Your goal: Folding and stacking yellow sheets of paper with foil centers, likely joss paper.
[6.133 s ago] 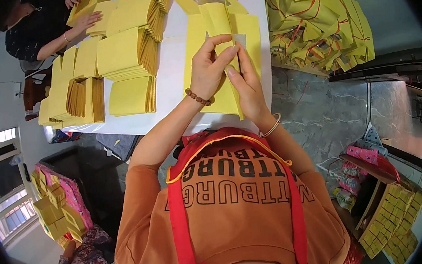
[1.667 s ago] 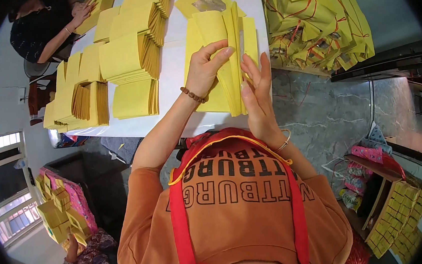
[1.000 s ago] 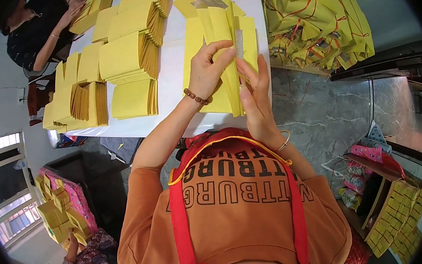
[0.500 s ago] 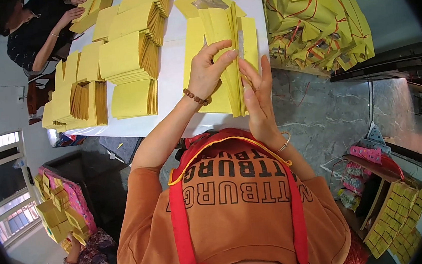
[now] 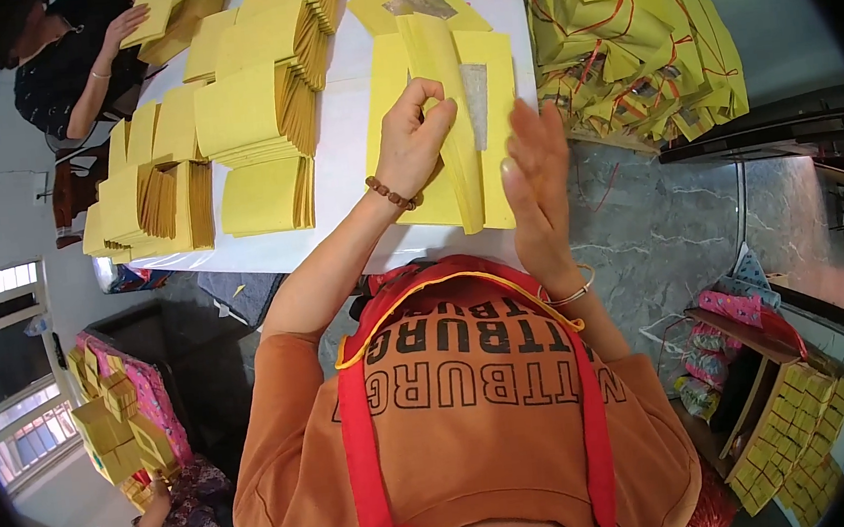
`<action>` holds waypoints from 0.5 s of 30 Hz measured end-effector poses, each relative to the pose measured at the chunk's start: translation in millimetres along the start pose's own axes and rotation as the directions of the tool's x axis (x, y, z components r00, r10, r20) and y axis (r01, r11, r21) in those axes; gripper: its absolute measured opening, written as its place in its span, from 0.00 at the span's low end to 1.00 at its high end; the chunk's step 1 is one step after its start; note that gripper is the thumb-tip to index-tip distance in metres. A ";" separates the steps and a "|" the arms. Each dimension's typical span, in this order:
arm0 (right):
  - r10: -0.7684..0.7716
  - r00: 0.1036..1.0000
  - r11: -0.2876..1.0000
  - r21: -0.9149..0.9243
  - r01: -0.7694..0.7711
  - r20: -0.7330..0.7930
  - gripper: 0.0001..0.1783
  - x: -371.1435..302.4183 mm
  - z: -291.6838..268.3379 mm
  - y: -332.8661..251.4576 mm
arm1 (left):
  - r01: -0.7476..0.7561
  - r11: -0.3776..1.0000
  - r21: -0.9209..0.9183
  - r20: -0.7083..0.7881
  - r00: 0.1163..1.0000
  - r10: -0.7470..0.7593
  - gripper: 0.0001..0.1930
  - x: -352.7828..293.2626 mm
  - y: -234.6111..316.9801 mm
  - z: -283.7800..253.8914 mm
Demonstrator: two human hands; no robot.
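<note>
A yellow paper sheet (image 5: 466, 184), folded over along its length, lies in front of me at the table's near edge. My left hand (image 5: 418, 133) is closed on its upper middle, thumb and curled fingers gripping the fold. Beneath it lie flat yellow sheets (image 5: 503, 161) with a grey, foil-like patch (image 5: 478, 108) at their middle. Just right of them, apart from the paper, my right hand (image 5: 538, 178) is held up open and holds nothing. Its fingers are extended and slightly blurred. Another yellow sheet with a grey patch (image 5: 419, 3) lies askew beyond.
Rows of folded yellow paper stacks (image 5: 238, 109) fill the white table's (image 5: 344, 120) left side. Loose yellow papers with red string (image 5: 633, 34) are heaped at the right. Co-workers sit at far left (image 5: 54, 75) and lower left (image 5: 178, 516). Packed yellow bundles (image 5: 793, 432) stand lower right.
My right hand has moved off the folded paper to the right. My left hand has closed on the paper, and the fold now lies flatter, leaning left. A co-worker's hand at far left has shifted.
</note>
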State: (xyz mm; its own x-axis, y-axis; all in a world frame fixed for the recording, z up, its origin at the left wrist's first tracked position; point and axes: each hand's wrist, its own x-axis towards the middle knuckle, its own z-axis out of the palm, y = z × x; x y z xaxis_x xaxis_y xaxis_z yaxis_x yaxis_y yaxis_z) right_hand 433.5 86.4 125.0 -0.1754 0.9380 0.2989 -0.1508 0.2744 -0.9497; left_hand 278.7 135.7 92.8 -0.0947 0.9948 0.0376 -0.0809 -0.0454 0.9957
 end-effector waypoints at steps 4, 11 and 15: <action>0.297 0.950 0.903 0.295 -0.312 0.096 0.36 3.8 9.5 1.9 | -0.152 0.984 0.091 -0.014 0.988 0.154 0.10 4.8 -12.1 -1.7; 0.345 0.930 0.921 0.143 -0.362 0.131 0.38 5.6 13.8 6.8 | 0.070 0.984 -0.162 0.011 0.998 -0.069 0.27 -5.8 25.9 9.2; 0.337 0.924 0.906 0.207 -0.370 0.178 0.39 18.6 5.5 5.6 | 0.071 0.986 -0.150 0.037 0.997 -0.066 0.27 -3.5 21.6 4.7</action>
State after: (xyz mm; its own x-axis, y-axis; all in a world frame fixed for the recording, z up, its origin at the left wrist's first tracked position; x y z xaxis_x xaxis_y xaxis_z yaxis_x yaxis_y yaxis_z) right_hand 424.1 104.2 125.7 -0.3860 0.9221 -0.0273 -0.2735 -0.1426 -0.9512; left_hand 282.0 131.6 114.5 -0.0524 0.9983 -0.0254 -0.2350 0.0124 0.9719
